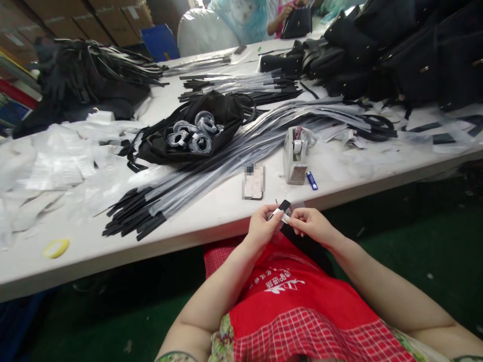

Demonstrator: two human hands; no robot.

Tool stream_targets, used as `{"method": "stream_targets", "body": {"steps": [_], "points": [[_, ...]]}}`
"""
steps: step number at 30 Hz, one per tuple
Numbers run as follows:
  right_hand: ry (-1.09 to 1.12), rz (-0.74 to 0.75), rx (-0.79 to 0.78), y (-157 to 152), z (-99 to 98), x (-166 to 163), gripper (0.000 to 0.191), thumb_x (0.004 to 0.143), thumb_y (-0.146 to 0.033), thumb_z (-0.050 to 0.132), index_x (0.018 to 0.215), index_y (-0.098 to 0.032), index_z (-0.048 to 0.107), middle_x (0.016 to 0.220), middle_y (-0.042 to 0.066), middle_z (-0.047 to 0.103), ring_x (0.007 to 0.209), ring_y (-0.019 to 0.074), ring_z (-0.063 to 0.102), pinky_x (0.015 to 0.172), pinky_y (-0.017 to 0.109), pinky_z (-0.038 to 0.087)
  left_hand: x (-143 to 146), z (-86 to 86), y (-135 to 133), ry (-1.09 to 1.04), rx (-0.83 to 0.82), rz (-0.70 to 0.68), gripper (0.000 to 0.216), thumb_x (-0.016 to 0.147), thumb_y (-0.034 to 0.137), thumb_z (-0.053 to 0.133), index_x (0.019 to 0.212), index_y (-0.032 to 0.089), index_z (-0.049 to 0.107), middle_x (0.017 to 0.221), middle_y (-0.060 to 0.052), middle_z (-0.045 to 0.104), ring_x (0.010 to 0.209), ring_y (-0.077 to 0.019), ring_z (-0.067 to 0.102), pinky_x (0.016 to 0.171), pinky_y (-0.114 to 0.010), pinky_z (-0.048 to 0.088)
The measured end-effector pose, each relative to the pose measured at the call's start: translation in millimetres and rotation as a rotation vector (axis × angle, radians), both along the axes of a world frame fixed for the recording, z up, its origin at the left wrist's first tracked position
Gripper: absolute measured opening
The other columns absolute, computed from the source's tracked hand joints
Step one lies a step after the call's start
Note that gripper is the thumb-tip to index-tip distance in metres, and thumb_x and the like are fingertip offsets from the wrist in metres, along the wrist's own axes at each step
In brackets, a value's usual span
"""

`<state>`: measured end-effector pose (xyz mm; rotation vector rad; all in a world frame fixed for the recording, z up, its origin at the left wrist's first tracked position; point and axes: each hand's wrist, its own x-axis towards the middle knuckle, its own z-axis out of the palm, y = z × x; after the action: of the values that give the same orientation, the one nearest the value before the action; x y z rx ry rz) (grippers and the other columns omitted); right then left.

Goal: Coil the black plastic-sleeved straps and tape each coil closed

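Just past the table's front edge, my left hand (pixel 263 224) is closed around a black strap (pixel 284 205), whose dark end sticks up above the fingers. A narrow white strip (pixel 281 215) lies across the strap. My right hand (pixel 311 222) pinches the strip's right end between thumb and fingers. Part of the strap is hidden by my fingers. On the table beyond my hands are a partly blurred phone-like object (pixel 253 185), a tape dispenser (pixel 296 168) and a small blue lighter (pixel 312 181).
Long plastic-sleeved black straps (pixel 211 168) run diagonally across the table (pixel 211 216). An open black bag (pixel 230 113) holds several wrapped coils (pixel 202 142). Black handbags (pixel 415 60) are heaped at right. White scraps (pixel 56 161) and a yellow ring (pixel 56 248) lie left. Another person (pixel 281 15) works opposite.
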<state>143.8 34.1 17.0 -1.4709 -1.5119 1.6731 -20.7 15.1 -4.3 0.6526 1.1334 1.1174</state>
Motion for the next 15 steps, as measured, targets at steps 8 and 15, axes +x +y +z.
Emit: {"method": "stream_targets", "body": {"steps": [8, 15], "points": [[0.117, -0.009, -0.132, -2, -5.4, 1, 0.043, 0.068, -0.056, 0.075, 0.066, -0.016, 0.060, 0.055, 0.000, 0.066, 0.047, 0.0092, 0.056, 0.049, 0.021, 0.044, 2, 9.2, -3, 0.082, 0.023, 0.021, 0.048, 0.066, 0.047, 0.080, 0.097, 0.011, 0.071, 0.069, -0.002, 0.066, 0.055, -0.0086, 0.051, 0.055, -0.021, 0.040], [0.335, -0.145, -0.089, -4, -2.3, -12, 0.042, 0.062, -0.052, 0.082, 0.076, -0.014, 0.070, 0.065, 0.001, 0.068, 0.058, 0.0122, 0.060, 0.061, 0.025, 0.050, 3, 33.8, -13, 0.543, 0.429, 0.032, 0.028, 0.090, 0.036, 0.056, 0.102, 0.018, 0.075, 0.092, -0.009, 0.070, 0.088, -0.0204, 0.062, 0.083, -0.032, 0.049]]}}
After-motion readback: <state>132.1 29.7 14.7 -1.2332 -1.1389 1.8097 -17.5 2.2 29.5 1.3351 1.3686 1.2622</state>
